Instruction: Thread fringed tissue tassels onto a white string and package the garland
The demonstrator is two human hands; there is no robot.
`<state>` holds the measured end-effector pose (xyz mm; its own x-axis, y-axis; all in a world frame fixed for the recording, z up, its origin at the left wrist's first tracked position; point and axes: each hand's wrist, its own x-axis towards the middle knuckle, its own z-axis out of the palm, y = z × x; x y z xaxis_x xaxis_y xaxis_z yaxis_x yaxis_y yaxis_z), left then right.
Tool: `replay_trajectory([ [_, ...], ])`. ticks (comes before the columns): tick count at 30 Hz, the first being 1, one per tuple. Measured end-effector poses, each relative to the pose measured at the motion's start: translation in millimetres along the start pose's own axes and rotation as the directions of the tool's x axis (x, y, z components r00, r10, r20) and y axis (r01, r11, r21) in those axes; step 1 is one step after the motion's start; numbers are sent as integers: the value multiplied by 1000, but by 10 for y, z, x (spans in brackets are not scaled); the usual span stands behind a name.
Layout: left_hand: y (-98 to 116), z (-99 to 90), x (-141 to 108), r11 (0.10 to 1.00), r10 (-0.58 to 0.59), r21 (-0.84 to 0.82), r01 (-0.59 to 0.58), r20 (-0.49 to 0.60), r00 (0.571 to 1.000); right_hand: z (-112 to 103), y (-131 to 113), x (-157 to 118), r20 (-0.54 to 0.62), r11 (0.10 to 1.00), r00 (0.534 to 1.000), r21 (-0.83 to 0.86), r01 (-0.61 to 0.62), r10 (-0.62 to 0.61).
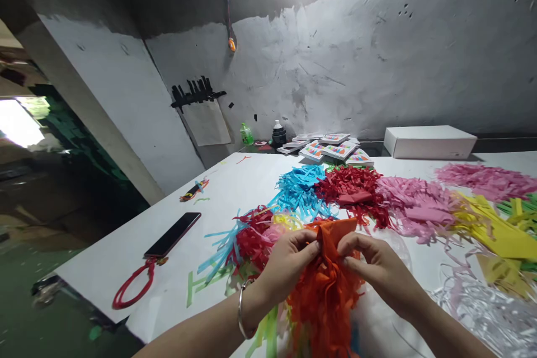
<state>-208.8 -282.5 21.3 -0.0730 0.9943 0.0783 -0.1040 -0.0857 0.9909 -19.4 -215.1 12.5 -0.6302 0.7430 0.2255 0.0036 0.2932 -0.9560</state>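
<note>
Orange fringed tissue paper (327, 291) hangs from both hands at the near side of the table. My left hand (291, 260) pinches its gathered top from the left, thumb against fingers. From the right, my right hand (371, 263) grips the uncut orange band near its top edge. Long cut strips fall below the hands toward the table's front. Just left of my left hand lies a bundle of dark red, pink and blue fringe (258, 235). Behind the orange paper are piles of blue fringe (302, 184) and red fringe (352, 187).
Pink fringe (415, 201), yellow tissue (495, 229) and clear shiny strips (478, 307) spread to the right. A phone (173, 236) with a red strap lies left. Printed packets (335, 148), a white box (430, 142) and a black bottle (278, 135) stand along the wall.
</note>
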Motion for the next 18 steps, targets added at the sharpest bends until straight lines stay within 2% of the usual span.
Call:
replay_trajectory([
  [11,10,-5,1,996,-47,-73,46,-11,999,-35,49,-68,-90,991,990,-93,101,-109],
  [16,49,-84,4,997,13,-74,-22,-123,992,-146,280,-4,-178,960,978,-275,54,-106],
  [18,75,-142,5,994,48,-86,-65,-193,980,-178,458,48,-156,915,983,-402,22,-92],
])
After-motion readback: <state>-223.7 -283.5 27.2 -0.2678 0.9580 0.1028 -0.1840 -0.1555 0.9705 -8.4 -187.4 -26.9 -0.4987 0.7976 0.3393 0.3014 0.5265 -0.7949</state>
